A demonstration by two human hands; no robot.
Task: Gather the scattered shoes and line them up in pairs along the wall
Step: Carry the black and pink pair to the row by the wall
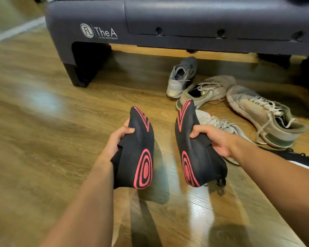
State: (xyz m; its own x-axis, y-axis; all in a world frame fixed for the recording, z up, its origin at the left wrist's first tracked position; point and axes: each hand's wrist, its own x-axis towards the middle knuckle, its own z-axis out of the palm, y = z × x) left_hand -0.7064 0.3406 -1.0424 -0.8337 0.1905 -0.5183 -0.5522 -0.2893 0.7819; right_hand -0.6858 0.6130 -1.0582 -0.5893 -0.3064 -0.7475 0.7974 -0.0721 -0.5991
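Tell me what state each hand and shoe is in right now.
left hand, gripping left black shoe.
right hand, gripping right black shoe.
left black shoe, held up, pink sole showing.
right black shoe, held up, pink sole showing.
grey sneaker, on floor, upright.
beige sneaker, on floor, laces loose.
mesh sneaker, on floor, laces loose.
white sneaker, on floor, partly hidden.

Two black shoes [137, 150] bear pink ring patterns; far right sneakers [209, 90] are grey-white; wood-brown floor [43, 122], dark grey bench [168, 20]
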